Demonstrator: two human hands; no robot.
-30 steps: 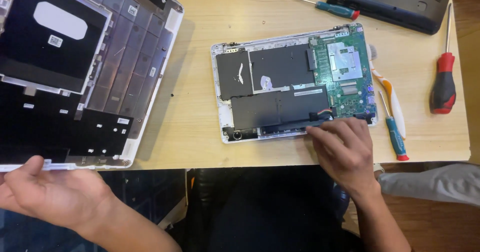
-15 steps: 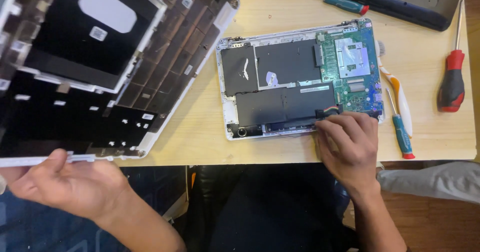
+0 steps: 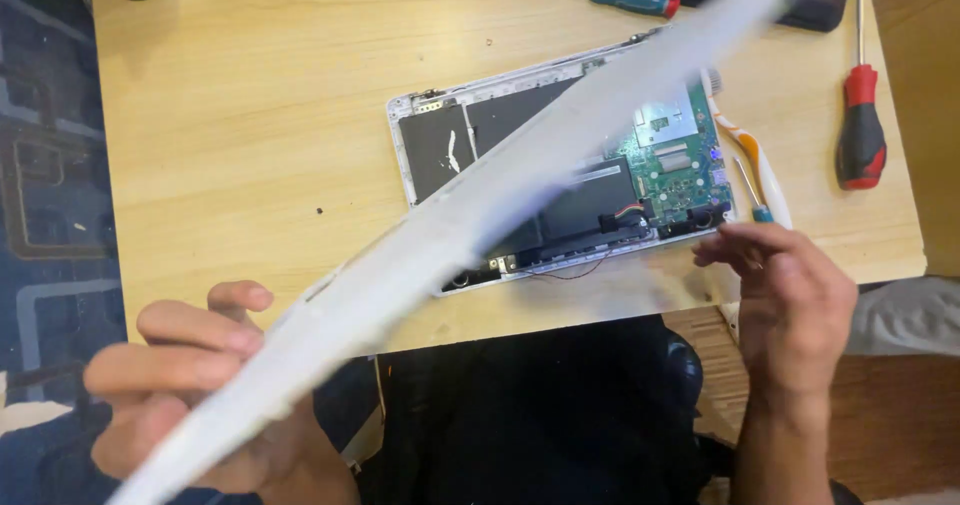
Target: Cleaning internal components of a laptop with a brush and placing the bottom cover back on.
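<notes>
My left hand (image 3: pixel 190 375) grips a white laptop cover panel (image 3: pixel 470 215) at its near end. The panel is lifted off the table, seen edge-on and blurred, and it slants from lower left to upper right across the view. Under it lies an opened white laptop base (image 3: pixel 420 155) with black battery packs and a green circuit board (image 3: pixel 680 165). My right hand (image 3: pixel 780 305) hovers just off the base's near right corner, fingers spread and empty.
A large red-handled screwdriver (image 3: pixel 862 125) lies at the right of the wooden table (image 3: pixel 250 145). A teal-handled screwdriver (image 3: pixel 625 1) and a dark laptop (image 3: pixel 820 10) sit at the far edge. An orange-and-white tool (image 3: pixel 760 170) and a small screwdriver lie beside the base.
The white panel, lying flat at the left before, has been lifted and swung across the view. My right hand has come off the laptop base and opened.
</notes>
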